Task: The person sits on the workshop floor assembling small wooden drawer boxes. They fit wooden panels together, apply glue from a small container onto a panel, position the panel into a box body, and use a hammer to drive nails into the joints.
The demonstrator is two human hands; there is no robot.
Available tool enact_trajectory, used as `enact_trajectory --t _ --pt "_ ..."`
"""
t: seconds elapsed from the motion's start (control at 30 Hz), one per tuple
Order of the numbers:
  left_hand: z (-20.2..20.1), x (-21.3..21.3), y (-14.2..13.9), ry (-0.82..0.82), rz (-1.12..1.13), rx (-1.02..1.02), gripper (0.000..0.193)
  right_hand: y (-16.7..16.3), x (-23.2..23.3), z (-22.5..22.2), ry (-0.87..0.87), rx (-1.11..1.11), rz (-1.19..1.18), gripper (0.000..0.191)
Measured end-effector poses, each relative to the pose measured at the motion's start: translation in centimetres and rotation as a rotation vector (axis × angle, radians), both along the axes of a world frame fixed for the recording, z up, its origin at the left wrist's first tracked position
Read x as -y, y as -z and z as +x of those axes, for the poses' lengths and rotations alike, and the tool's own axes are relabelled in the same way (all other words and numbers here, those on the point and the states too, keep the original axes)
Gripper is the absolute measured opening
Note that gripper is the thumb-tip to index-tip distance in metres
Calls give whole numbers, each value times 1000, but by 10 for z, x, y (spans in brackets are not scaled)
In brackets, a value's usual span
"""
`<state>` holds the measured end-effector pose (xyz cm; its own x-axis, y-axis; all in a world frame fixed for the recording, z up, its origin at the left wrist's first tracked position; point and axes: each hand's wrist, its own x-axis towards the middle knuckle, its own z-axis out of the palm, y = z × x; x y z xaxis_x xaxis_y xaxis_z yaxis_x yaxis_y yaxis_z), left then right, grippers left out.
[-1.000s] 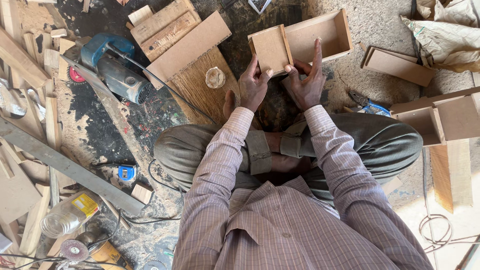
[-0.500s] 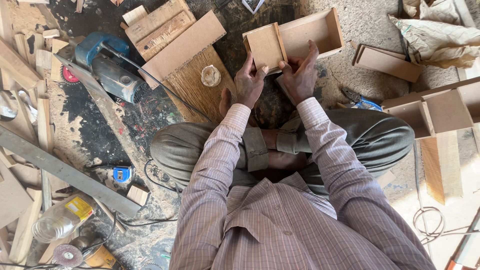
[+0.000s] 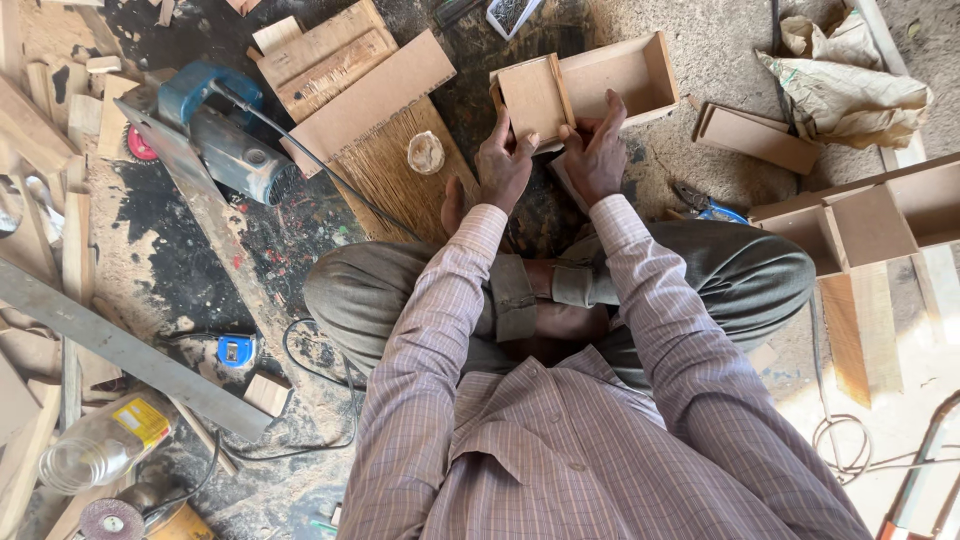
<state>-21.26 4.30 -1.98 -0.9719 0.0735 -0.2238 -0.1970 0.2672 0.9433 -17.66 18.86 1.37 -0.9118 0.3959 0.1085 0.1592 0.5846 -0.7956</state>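
Head view looks straight down on a person sitting cross-legged on a dusty workshop floor, in a checked shirt and olive trousers. Largest nearby is the long grey plank lying slantwise at the left, then the flat brown board resting on a ribbed, straw-coloured panel. Beside them sits a blue power saw, its metal casing scuffed and its black cord trailing toward the knees.

The open wooden box lies on the floor just ahead of the hands, a shallow rectangular tray of smooth pale-brown fibreboard. Its long axis runs left to right, tilted slightly upward at the right end, and its open side faces the camera. A square divider panel stands at its left end.

The left hand has its fingers closed on the divider's lower edge, index finger stretched up along the panel. The right hand grips the box's near wall, fingers curled over it.

Smaller still: a clear plastic bottle and a blue tape measure.
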Motion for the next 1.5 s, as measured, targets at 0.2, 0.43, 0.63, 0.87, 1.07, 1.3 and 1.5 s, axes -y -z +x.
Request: enact_trajectory --t 0.2,0.43,0.63,0.87,1.07,1.3,1.5 --pt "-7 2 7 40 -7 -57 70 4 -6 0 -65 -43 -23 88" --pt "-19 -4 8 -11 86 -7 61 12 -10 4 -86 -12 -53 89" --pt "-31 -8 8 -13 226 108 56 9 -22 8 -194 33 -19 104" --pt "-33 -16 13 -14 364 219 46 17 -30 9 -216 45 -109 106" --pt "-30 -21 12 -82 416 249 45 21 -28 8 -220 18 -171 102" --pt "-29 -24 13 -102 460 289 45 20 -26 7 -167 77 -19 97" --pt "-29 -23 8 -94 432 285 43 22 -27 6 -245 -42 13 95"
